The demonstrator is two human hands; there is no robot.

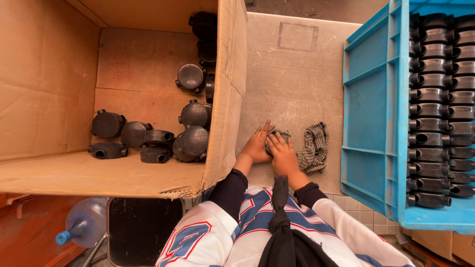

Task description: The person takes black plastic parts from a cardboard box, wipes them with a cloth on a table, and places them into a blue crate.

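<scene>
Hands, left (256, 147) and right (283, 154), together clasp one checked cloth (312, 148) between one cardboard box (225, 99) and one blue crate (371, 99)

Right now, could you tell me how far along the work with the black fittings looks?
Done: the blue crate holds neat stacked rows of black fittings. In hand: the left hand and right hand close together around a checked cloth on the grey table; whether a fitting is inside is hidden. Left: about a dozen loose fittings lie in the cardboard box.
</scene>
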